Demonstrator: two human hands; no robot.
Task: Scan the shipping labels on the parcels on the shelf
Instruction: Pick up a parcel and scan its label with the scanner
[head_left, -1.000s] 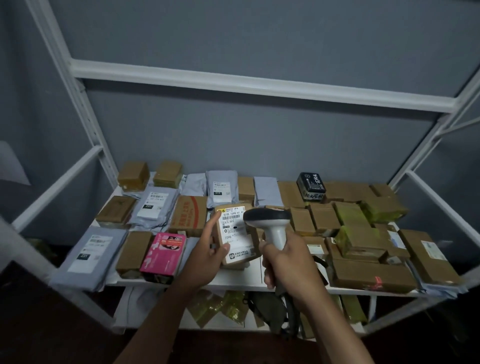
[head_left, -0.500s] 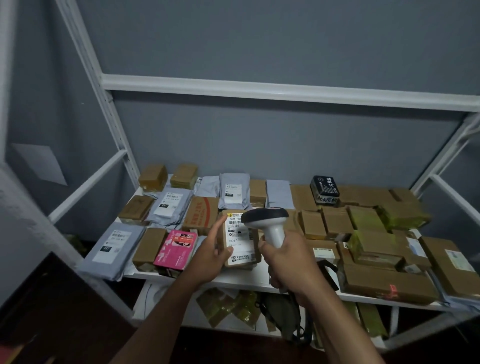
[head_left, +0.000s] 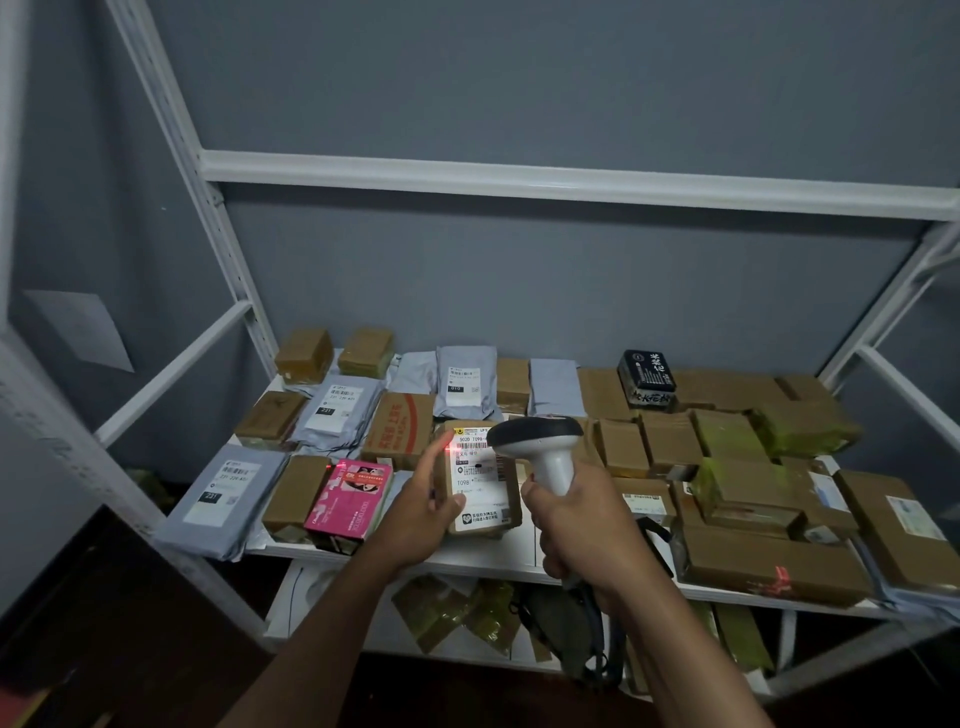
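A white barcode scanner (head_left: 543, 447) is gripped by its handle in my right hand (head_left: 582, 525), its dark head pointing left and down. Just left of it, my left hand (head_left: 426, 506) holds a small brown box (head_left: 480, 480) tilted up at the shelf's front, thumb on its face and index finger along its left edge. The box's white shipping label faces me, and a red scan line falls across the label's top, my fingertip and the pink box (head_left: 350, 499). Many brown boxes and grey mailer bags cover the white shelf (head_left: 498, 558).
A grey mailer (head_left: 221, 493) overhangs the front left corner. A black box (head_left: 647, 376) stands at the back right. A large flat brown parcel (head_left: 769, 564) lies at the front right. White frame rails run along both sides; more packets sit on the lower shelf (head_left: 457, 613).
The view has shifted a little to the left. A red scan line now shows across the held box's label and the pink box. Both hands keep their holds.
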